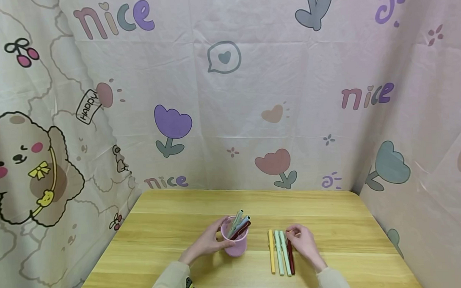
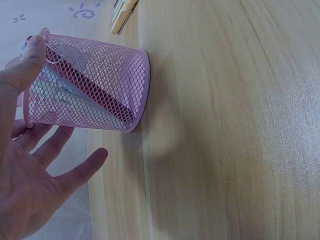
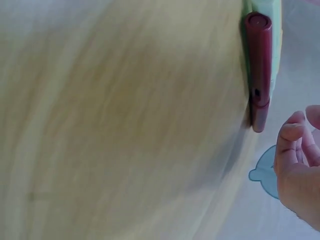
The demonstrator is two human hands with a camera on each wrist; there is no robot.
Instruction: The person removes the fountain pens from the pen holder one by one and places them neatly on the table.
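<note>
A pink mesh pen cup [image 1: 237, 244] stands near the table's front, with several pens [image 1: 239, 223] leaning in it. My left hand [image 1: 217, 239] rests against its left side. In the left wrist view the thumb [image 2: 27, 60] touches the rim of the cup [image 2: 95, 85], and the other fingers [image 2: 75, 167] lie spread and straight beside it. To the right, a yellow pen [image 1: 271, 250], two pale green pens [image 1: 281, 253] and a dark red pen [image 1: 291, 260] lie side by side. My right hand [image 1: 294, 235] hovers at the dark red pen's [image 3: 258, 75] far end, fingers [image 3: 290, 145] loosely curled, holding nothing.
The wooden table [image 1: 172, 230] is enclosed at the back and both sides by a patterned cloth backdrop [image 1: 251, 96]. Its right edge [image 1: 386, 240] lies a little beyond my right hand.
</note>
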